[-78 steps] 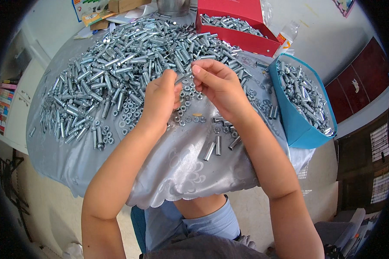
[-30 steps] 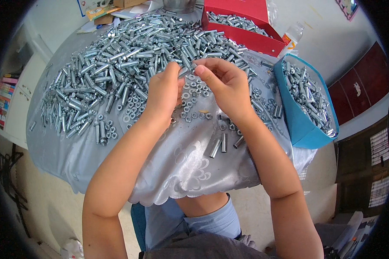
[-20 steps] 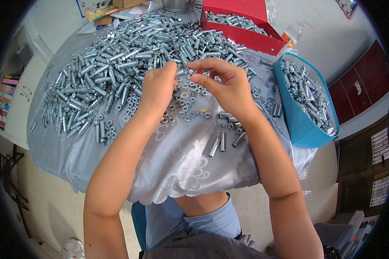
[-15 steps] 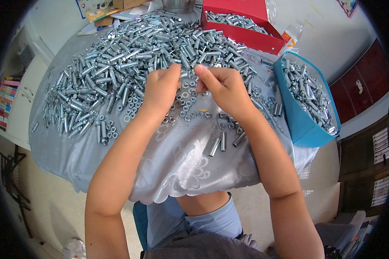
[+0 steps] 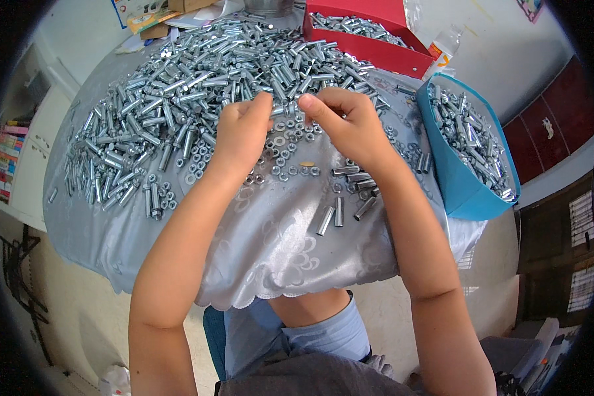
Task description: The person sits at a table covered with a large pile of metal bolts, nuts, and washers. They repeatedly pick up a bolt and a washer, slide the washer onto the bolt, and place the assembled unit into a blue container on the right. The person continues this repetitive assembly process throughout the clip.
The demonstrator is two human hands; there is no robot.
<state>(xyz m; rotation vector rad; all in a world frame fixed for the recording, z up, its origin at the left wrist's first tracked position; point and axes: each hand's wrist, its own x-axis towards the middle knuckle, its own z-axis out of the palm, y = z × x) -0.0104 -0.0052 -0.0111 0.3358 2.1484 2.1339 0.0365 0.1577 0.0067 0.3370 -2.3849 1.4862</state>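
My left hand (image 5: pixel 243 129) is closed, thumb and fingers pinching a silvery expansion bolt (image 5: pixel 284 109) that sticks out to the right. At that bolt's right end, my right hand (image 5: pixel 350 122) has thumb and forefinger pinched together; what lies between them is mostly hidden. Both hands hover over the near edge of a big heap of metal bolts and sleeves (image 5: pixel 198 82). Just below them lie loose hex nuts (image 5: pixel 282 162) and washers (image 5: pixel 279 140). Several bare metal sleeves (image 5: pixel 338 211) rest on the cloth beside my right forearm.
A silvery patterned tablecloth (image 5: pixel 264 264) covers the round table. To the right stands a blue fabric bin (image 5: pixel 465 191) full of bolts. At the back are a red box (image 5: pixel 376 54) with more bolts, a clear bottle (image 5: pixel 444 47) and a metal pot (image 5: pixel 268 6).
My hands have drawn slightly apart, so more of the bolt between them shows. The right hand has shifted a little to the right, and the view has tilted slightly.
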